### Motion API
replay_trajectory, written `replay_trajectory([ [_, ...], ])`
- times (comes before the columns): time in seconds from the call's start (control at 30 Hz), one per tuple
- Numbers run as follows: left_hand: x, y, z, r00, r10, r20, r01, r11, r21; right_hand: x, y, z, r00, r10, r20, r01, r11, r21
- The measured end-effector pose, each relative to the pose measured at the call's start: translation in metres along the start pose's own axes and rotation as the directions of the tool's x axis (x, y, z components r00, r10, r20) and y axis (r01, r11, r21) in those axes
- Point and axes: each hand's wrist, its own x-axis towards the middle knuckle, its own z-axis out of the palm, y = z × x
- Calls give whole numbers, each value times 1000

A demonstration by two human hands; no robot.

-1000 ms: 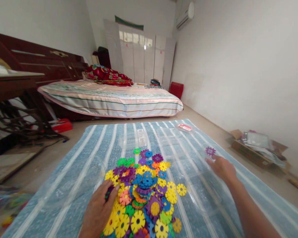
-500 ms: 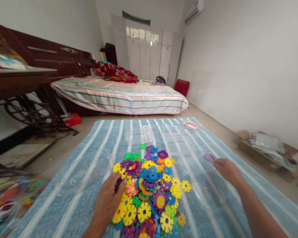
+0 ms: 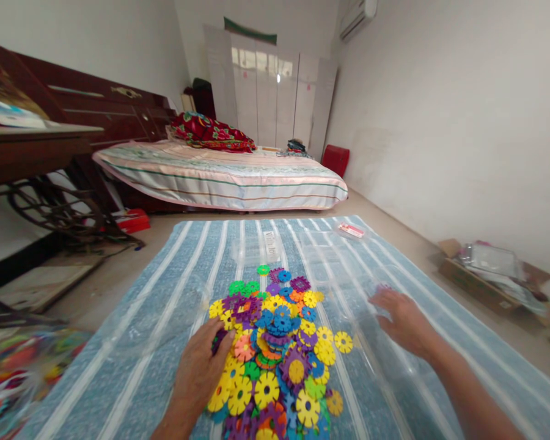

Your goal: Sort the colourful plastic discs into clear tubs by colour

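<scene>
A heap of colourful notched plastic discs (image 3: 266, 391) lies on the blue striped cloth. At its left edge, my left hand (image 3: 197, 373) is closed around dark purple notched discs (image 3: 219, 341), partly hidden by the fingers. To the right of the heap, my right hand (image 3: 403, 318) is held over a clear plastic container (image 3: 348, 281), fingers spread with nothing between them. Just past its fingertips a purple piece (image 3: 384, 287) shows, partly covered by the hand. Another clear container (image 3: 165, 311) stands left of the heap.
The striped cloth (image 3: 132, 342) covers the surface. A clear box with a paper label (image 3: 269, 243) and a small pink-and-white packet (image 3: 351, 230) lie at the far side. A bag of coloured pieces (image 3: 32, 379) is at lower left, a cardboard box (image 3: 481, 281) at right, a bed (image 3: 229, 177) behind.
My right hand has let go of the purple piece in the clear container, opened its fingers and shifted slightly left. My left hand stays where it was.
</scene>
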Motion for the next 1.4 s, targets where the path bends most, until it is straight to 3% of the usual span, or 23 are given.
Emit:
replay_trajectory([
  [0.13,0,1,0,1000,4,-5,-4,1000,6,-1,-12,5,985,-16,169,22,999,-35],
  [0.33,0,-1,0,1000,10,-15,-10,1000,5,-2,-12,4,981,-40,190,51,997,-53],
  [0.63,-1,1,0,1000,-8,9,8,1000,18,-16,3,3,940,-37,340,56,997,-47],
  [0.8,-1,1,0,1000,-3,-5,3,1000,28,-19,0,-14,932,-54,357,52,999,16],
  [0.97,-2,-2,1,1000,8,-15,-7,999,31,29,-28,-40,962,-140,234,122,988,91],
  [1.1,-4,-9,4,999,1,-36,1,999,43,88,-52,-37,971,-165,173,152,985,82],
  [1.23,-5,-12,6,998,14,-56,-11,998,57,126,-59,-20,933,-217,287,197,975,98],
  [1.4,-6,-12,5,995,66,-71,-61,996,68,130,-48,-11,879,-252,406,236,968,91],
])
